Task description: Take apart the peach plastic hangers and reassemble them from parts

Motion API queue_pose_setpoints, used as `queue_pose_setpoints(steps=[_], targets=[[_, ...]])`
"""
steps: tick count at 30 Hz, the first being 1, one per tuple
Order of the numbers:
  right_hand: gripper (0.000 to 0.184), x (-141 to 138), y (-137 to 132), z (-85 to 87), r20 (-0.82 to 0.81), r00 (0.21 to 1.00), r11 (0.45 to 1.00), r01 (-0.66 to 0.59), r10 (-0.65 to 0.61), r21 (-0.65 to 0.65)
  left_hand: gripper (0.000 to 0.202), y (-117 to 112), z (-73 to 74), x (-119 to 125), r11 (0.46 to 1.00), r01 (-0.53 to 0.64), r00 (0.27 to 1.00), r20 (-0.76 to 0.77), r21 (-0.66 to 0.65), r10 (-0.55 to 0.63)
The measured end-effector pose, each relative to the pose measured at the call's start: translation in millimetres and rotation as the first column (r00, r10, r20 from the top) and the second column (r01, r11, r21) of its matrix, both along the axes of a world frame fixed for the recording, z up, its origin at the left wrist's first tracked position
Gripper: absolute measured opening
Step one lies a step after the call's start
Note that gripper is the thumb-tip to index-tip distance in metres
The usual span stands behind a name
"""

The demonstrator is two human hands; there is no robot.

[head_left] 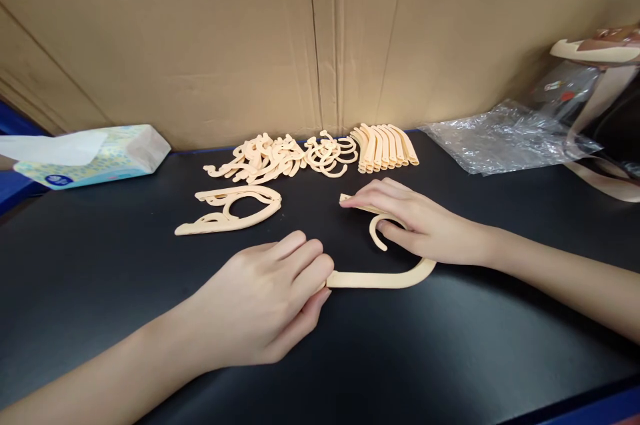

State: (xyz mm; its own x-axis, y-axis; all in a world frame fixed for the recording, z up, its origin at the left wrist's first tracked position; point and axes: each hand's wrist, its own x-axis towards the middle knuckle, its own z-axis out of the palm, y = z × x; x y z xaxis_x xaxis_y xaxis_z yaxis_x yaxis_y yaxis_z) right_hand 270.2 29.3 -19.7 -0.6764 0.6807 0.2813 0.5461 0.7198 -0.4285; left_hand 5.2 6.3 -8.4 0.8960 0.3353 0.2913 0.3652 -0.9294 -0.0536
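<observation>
A cream plastic folding clothes hanger (383, 279) lies low over the black table, its curved hook pointing left between its two arms. My left hand (285, 298) is closed around the end of the near arm; its fingers hide that end and whatever small piece may be there. Over the far arm and the hook's base lies my right hand (413, 218), fingers stretched along the arm and thumb against the hook, gripping them. To the left rests a folded hanger (250, 215) of the same cream plastic, apart from both hands.
Along the back lie a pile of small cream hanger arm pieces (265, 158), several loose hooks (327, 153) and a row of cream hanger bodies (385, 148). A tissue pack (115, 155) sits at left. Clear plastic bags (505, 138) lie at right, before a cardboard wall (225, 38).
</observation>
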Motion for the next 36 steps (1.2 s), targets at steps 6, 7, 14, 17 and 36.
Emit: queue_pose_setpoints(steps=[6,7,14,17,36], targets=[[0.049,1,1,-0.8,-0.058,0.99,0.992,0.124,-0.126,-0.033,0.014,1,-1.1,-1,0.994,-0.048,0.997,0.062,-0.103,0.055],[0.046,1,2,-0.8,-0.065,0.985,0.987,0.155,-0.157,-0.035,0.014,1,-1.0,-1,0.991,-0.052,0.995,0.073,-0.122,0.062],[0.02,5,11,1.1,-0.066,0.956,0.957,0.288,-0.287,0.015,0.02,1,-0.3,0,0.987,-0.08,0.989,0.109,-0.141,0.096],[0.022,7,12,0.9,-0.072,0.959,0.96,0.277,-0.275,0.027,0.021,0,-0.3,0,0.99,-0.078,0.992,0.094,-0.121,0.089],[0.026,7,15,-3.9,-0.024,0.971,0.962,0.238,-0.237,0.136,0.027,3,-13.0,-2,0.998,-0.065,0.989,0.134,-0.006,0.066]])
